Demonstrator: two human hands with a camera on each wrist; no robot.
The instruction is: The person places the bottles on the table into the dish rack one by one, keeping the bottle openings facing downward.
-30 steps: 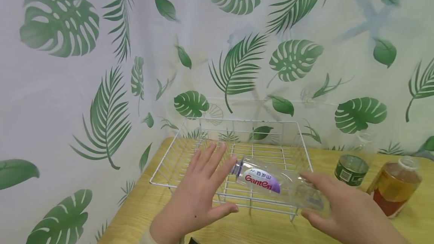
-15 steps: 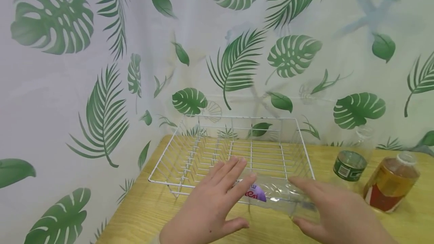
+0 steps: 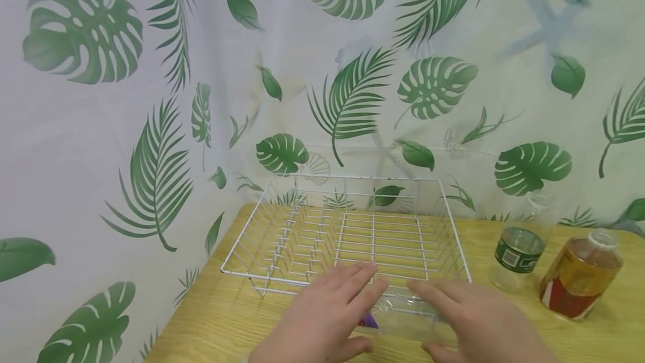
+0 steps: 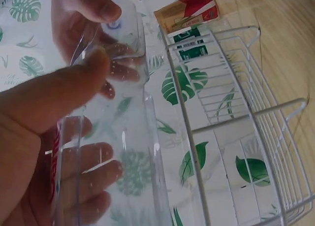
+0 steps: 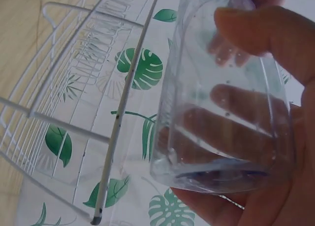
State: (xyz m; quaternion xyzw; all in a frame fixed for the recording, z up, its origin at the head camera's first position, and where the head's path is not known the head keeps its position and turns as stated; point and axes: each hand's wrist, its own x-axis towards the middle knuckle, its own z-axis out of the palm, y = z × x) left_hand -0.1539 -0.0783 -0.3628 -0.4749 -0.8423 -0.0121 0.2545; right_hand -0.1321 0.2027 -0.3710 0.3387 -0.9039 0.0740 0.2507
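A clear plastic bottle (image 3: 408,318) with a purple and red printed label lies on its side in the air, close to the front of a white wire dish rack (image 3: 353,177). My left hand (image 3: 322,315) holds its label end, thumb on one side and fingers round the other, as the left wrist view shows on the bottle (image 4: 133,137). Around the base end, the right hand (image 3: 486,321) grips the bottle (image 5: 221,103) with thumb and fingers on opposite sides. The hands hide the bottle's neck and most of its label in the head view.
Right of the rack stand a clear bottle with a green label (image 3: 520,256) and a bottle with an amber and red label (image 3: 579,279). The wooden table (image 3: 211,318) meets a leaf-print curtain (image 3: 353,43) behind and at the left.
The bottle has come down and nearer to me, from over the rack to its front side. Both hands have moved down with it, and the left one has slid right along the label.
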